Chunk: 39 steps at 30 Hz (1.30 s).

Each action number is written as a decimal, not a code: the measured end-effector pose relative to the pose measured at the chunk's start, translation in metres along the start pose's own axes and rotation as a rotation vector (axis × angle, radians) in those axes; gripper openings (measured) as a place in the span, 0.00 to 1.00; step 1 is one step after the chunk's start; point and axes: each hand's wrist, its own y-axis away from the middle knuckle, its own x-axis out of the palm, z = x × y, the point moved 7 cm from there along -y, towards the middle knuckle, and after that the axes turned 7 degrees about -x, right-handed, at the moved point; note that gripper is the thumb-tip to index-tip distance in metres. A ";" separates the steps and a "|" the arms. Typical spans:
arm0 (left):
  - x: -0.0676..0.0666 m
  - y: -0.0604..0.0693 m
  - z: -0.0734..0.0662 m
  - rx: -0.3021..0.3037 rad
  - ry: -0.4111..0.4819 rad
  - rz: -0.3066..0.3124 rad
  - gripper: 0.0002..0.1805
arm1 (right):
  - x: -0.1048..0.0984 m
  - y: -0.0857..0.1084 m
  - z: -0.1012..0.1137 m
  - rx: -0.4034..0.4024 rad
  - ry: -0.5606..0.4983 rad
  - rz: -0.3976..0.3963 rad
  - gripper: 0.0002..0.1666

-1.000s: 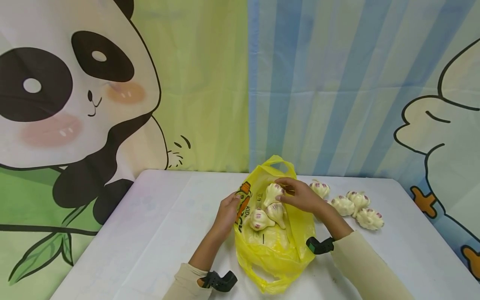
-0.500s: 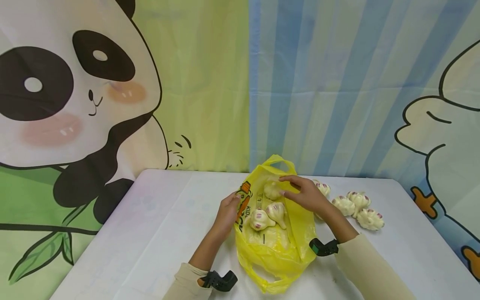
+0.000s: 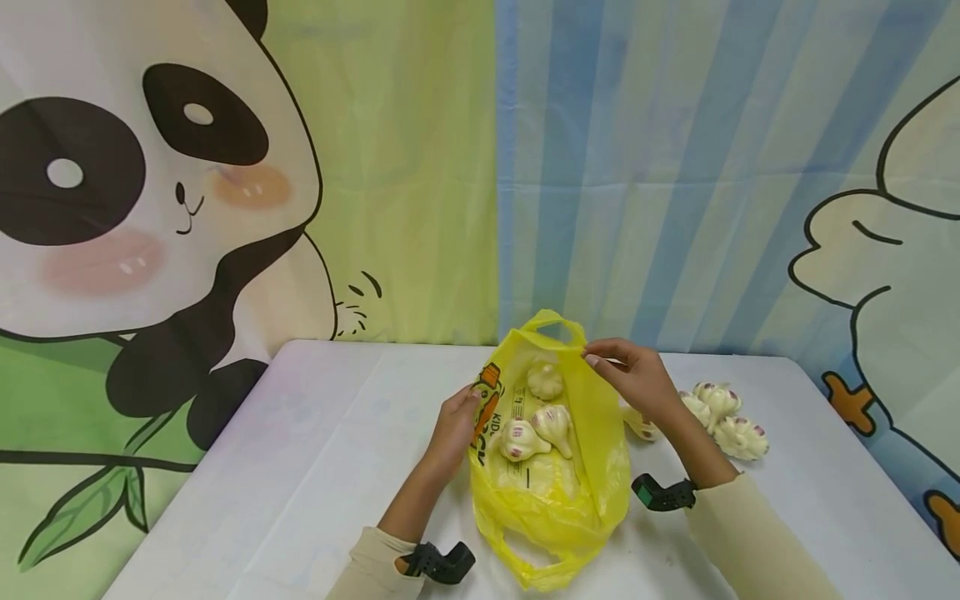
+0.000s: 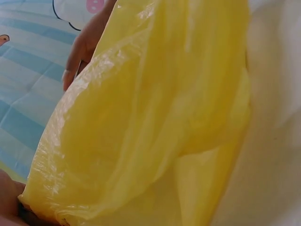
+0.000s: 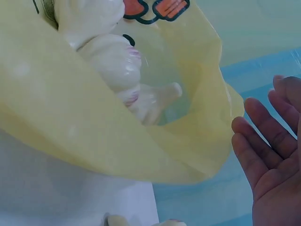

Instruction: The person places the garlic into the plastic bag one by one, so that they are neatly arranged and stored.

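Observation:
A yellow plastic bag (image 3: 600,442) lies on the table with its mouth facing up. Inside it are three garlic bulbs: one garlic bulb (image 3: 545,380) at the far end and two together nearer the middle, one of them this bulb (image 3: 519,440). My left hand (image 3: 452,429) grips the bag's left edge; the left wrist view shows part of that hand (image 4: 8,200) at the gathered plastic. At the bag's far right rim is my right hand (image 3: 637,375), holding nothing. In the right wrist view its fingers (image 5: 268,141) are loosely bent beside the rim.
Several more garlic bulbs, such as this one (image 3: 739,437), lie on the white table (image 3: 300,467) right of the bag. Another bulb (image 3: 641,423) sits close against the bag's right side, partly hidden. A printed curtain (image 3: 420,250) hangs behind the table.
My right hand has let go of a garlic bulb at the bag's far end and moved right to the rim. That bulb now rests inside. My left hand stays in place.

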 end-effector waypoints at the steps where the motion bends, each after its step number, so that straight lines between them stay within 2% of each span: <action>1: 0.000 0.000 0.000 -0.001 -0.002 -0.001 0.25 | -0.002 0.001 0.004 0.013 0.000 -0.005 0.16; 5: -0.001 0.000 0.001 -0.003 -0.002 -0.003 0.25 | -0.009 0.004 0.026 0.022 0.036 -0.013 0.15; 10: -0.002 0.000 0.001 -0.009 -0.001 -0.005 0.25 | -0.013 0.009 0.025 0.006 0.061 -0.040 0.15; 13: -0.002 0.000 0.002 -0.008 -0.006 -0.009 0.25 | -0.015 0.013 0.017 0.017 0.056 -0.047 0.15; 20: 0.000 0.001 0.003 -0.002 -0.003 0.006 0.26 | -0.021 0.028 -0.028 0.039 0.091 -0.037 0.17; 23: 0.000 0.001 0.003 -0.011 -0.003 0.005 0.26 | -0.025 0.035 -0.040 0.059 0.089 -0.043 0.19; 32: 0.001 0.000 0.003 -0.039 -0.004 -0.006 0.26 | -0.036 0.053 -0.053 0.095 0.114 -0.107 0.22; 39: 0.001 -0.001 0.004 -0.039 -0.016 -0.016 0.25 | -0.037 0.058 -0.065 0.091 0.144 -0.135 0.21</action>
